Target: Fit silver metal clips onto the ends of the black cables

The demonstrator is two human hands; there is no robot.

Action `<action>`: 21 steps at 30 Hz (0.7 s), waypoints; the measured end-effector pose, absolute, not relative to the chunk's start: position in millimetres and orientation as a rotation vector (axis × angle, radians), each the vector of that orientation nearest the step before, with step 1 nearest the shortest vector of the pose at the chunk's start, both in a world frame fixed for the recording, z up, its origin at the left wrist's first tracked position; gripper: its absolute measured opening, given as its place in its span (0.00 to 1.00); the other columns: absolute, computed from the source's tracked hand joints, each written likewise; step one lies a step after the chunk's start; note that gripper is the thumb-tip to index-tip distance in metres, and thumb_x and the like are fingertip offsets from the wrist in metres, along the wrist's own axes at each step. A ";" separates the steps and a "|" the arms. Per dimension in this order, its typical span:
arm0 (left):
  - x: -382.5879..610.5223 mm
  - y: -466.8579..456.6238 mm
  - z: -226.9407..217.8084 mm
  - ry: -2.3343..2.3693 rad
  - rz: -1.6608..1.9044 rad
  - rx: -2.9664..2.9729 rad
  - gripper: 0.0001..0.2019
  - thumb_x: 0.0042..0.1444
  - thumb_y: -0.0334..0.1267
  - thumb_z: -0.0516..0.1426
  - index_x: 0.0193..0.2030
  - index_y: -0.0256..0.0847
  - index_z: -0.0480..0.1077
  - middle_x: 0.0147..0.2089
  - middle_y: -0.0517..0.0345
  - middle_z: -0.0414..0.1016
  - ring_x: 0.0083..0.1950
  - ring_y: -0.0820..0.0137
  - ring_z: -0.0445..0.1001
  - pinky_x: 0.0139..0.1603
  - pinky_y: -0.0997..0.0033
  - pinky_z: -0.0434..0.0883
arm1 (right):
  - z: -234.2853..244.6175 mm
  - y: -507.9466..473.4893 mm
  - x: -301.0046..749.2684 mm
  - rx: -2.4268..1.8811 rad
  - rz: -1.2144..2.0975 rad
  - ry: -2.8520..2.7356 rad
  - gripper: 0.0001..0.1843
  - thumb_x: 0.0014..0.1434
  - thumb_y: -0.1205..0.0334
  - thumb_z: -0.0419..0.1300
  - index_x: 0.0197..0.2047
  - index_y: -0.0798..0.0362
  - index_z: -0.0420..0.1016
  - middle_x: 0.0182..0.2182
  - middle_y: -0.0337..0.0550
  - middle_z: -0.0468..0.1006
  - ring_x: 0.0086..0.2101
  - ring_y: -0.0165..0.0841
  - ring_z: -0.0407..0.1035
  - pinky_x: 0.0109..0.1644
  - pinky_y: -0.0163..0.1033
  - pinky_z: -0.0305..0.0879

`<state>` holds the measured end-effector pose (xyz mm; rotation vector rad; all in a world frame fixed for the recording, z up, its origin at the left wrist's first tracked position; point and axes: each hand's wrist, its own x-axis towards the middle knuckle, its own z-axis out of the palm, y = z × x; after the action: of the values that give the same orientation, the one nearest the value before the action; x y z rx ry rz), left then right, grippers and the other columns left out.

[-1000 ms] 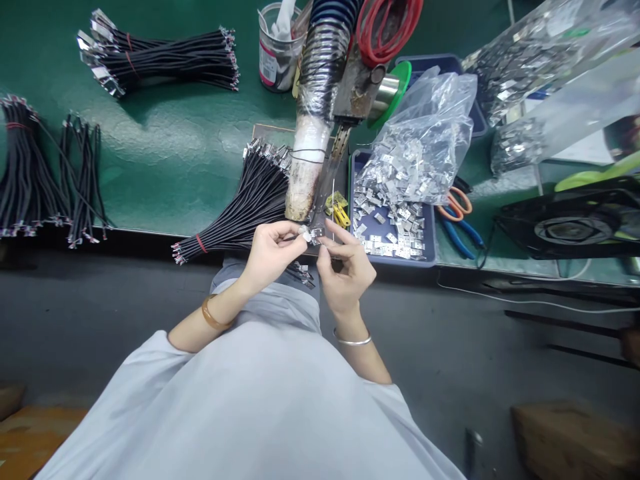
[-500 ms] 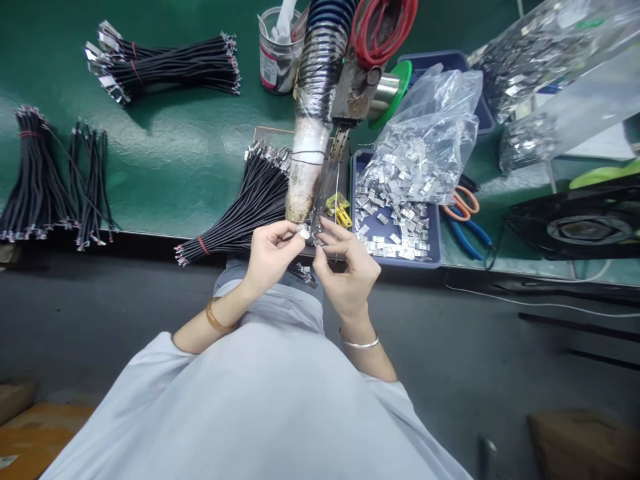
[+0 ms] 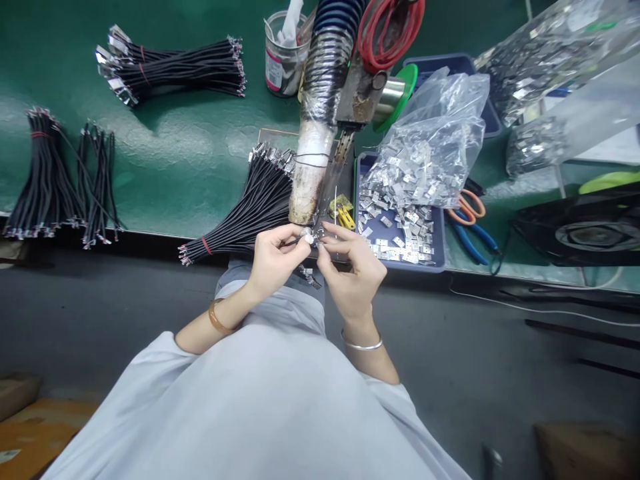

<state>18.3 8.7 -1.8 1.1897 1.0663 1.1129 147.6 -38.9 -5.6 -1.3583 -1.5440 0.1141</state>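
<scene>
My left hand [image 3: 273,259] and my right hand [image 3: 353,269] meet at the bench's front edge, fingers pinched together around a small silver metal clip [image 3: 311,237] on the end of a thin black wire. They sit just under the tip of a wrapped hose and soldering fixture [image 3: 316,133]. A bundle of black wires [image 3: 250,210] tied with a red band fans out left of my hands. A blue tray [image 3: 440,257] holding several silver clips lies just right of them, with a clear bag of clips [image 3: 430,147] resting on it.
More black wire bundles lie at the far left [image 3: 45,180] and back left [image 3: 175,63] of the green bench [image 3: 175,153]. A tin can [image 3: 280,60] stands at the back. Orange and blue pliers [image 3: 467,220] lie right of the tray. Bags of metal parts [image 3: 550,60] fill the right.
Both hands stay pinched together at the fixture tip with only small finger shifts. The view has drifted slightly, moving the bench a little rightward and down.
</scene>
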 end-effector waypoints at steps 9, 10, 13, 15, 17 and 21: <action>17.6 6.9 -0.7 1.050 1.060 1.227 0.07 0.48 0.37 0.62 0.25 0.36 0.77 0.21 0.65 0.61 0.24 0.79 0.51 0.23 0.79 0.56 | -8.3 -40.8 150.5 -1.359 0.142 -1.532 0.07 0.62 0.70 0.63 0.35 0.48 0.73 0.43 0.42 0.87 0.40 0.36 0.83 0.43 0.42 0.81; 17.6 6.4 -0.8 1.058 1.058 1.234 0.07 0.49 0.37 0.61 0.24 0.36 0.77 0.21 0.65 0.61 0.23 0.79 0.50 0.22 0.79 0.56 | -8.3 -40.3 150.8 -1.362 0.146 -1.536 0.07 0.62 0.70 0.63 0.35 0.48 0.74 0.42 0.41 0.87 0.40 0.36 0.83 0.43 0.42 0.81; 17.7 5.4 -0.9 1.070 1.079 1.249 0.07 0.49 0.37 0.61 0.25 0.37 0.77 0.21 0.65 0.61 0.24 0.79 0.51 0.23 0.78 0.56 | -6.3 -37.9 150.5 -1.356 0.120 -1.558 0.07 0.63 0.70 0.64 0.36 0.47 0.77 0.42 0.41 0.87 0.43 0.38 0.83 0.46 0.43 0.81; 17.8 5.4 -0.8 1.062 1.102 1.257 0.07 0.49 0.37 0.61 0.26 0.37 0.77 0.21 0.65 0.62 0.24 0.78 0.52 0.23 0.78 0.57 | -4.2 -36.8 149.9 -1.353 0.086 -1.575 0.07 0.62 0.70 0.65 0.37 0.47 0.77 0.42 0.41 0.87 0.44 0.38 0.83 0.47 0.43 0.81; 17.5 5.8 -0.8 1.052 1.115 1.257 0.07 0.49 0.38 0.61 0.27 0.37 0.78 0.21 0.65 0.63 0.24 0.78 0.53 0.23 0.78 0.57 | -2.9 -36.8 149.4 -1.353 0.068 -1.587 0.07 0.62 0.70 0.65 0.37 0.47 0.77 0.43 0.42 0.87 0.43 0.37 0.83 0.47 0.43 0.81; 15.3 7.5 -1.9 1.050 1.073 1.236 0.07 0.49 0.38 0.62 0.27 0.36 0.78 0.21 0.65 0.61 0.24 0.78 0.53 0.23 0.78 0.57 | -4.0 -40.1 149.0 -1.331 0.065 -1.596 0.08 0.61 0.71 0.64 0.36 0.47 0.75 0.45 0.43 0.87 0.41 0.36 0.83 0.45 0.42 0.81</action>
<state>15.3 7.5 -1.9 1.2361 1.0500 1.0730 149.0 -40.1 -4.0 -1.3314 -1.5960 0.0651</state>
